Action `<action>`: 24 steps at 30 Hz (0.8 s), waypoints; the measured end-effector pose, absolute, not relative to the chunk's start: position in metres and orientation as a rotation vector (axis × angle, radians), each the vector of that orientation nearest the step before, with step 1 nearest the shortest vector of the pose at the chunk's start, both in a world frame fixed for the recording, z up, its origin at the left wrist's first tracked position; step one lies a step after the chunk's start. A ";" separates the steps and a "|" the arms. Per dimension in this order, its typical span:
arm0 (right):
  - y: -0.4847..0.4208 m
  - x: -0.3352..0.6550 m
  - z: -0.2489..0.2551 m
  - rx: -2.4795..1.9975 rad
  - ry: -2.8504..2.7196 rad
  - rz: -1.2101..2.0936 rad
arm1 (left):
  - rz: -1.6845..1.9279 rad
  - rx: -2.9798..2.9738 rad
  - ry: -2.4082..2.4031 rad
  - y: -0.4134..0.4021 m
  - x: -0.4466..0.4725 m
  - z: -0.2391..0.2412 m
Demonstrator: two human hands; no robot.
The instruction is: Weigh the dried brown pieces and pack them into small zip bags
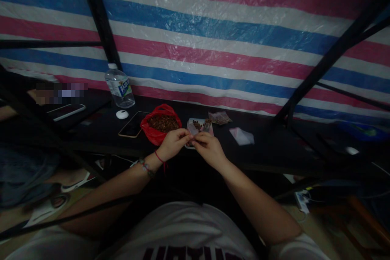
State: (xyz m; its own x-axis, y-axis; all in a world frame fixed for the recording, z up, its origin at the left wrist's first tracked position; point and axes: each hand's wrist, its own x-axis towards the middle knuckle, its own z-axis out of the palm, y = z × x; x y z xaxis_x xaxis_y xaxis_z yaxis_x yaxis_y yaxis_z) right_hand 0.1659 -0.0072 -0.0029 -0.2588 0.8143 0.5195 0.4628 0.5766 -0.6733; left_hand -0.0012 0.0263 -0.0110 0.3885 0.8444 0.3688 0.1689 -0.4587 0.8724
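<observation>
My left hand [176,141] and my right hand [211,148] meet over a small pale tray-like thing [199,122], fingertips pinched close together. Between them shows a pale, see-through piece that looks like a small plastic bag [192,129]. Its lower part is hidden by the fingers. Small brown pieces, like seeds or beans, lie on the tray beyond the fingertips. Left of my hands, a red plastic bag [146,132] stands open, full of similar brown pieces [163,123]. Behind the tray, to the right, rests a clear packet of brown pieces [219,118].
Flat pale plastic bags [242,136] lie on the black table [265,146] at right. A phone [131,126], a white mouse [122,114] and a clear bottle [120,87] stand left. Black metal bars [99,20] frame both sides. Another person's leg [65,176] shows at lower left.
</observation>
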 end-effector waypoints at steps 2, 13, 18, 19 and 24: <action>-0.006 0.168 -0.001 -1.014 -1.900 0.583 | 1.084 1.871 0.863 0.026 -0.002 -0.011; -0.009 0.171 -0.001 -1.223 -2.006 0.173 | 1.000 2.054 1.014 0.023 0.003 -0.014; -0.015 0.168 -0.004 -1.297 -2.055 -0.092 | 0.973 2.033 1.108 0.021 0.005 -0.012; -0.016 0.167 -0.005 -1.303 -2.059 -0.108 | 0.959 2.024 1.115 0.021 0.005 -0.011; -0.018 0.164 -0.006 -1.331 -2.066 -0.153 | 0.888 1.967 1.142 0.020 0.005 -0.006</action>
State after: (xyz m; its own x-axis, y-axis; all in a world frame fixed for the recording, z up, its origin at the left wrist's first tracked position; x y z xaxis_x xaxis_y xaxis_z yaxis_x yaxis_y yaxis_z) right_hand 0.1637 -0.0179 -0.0062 -0.2587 0.7672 0.5869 0.8452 0.4740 -0.2471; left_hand 0.0048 0.0195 -0.0064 0.3803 0.8993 0.2159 0.4309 -0.3788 0.8191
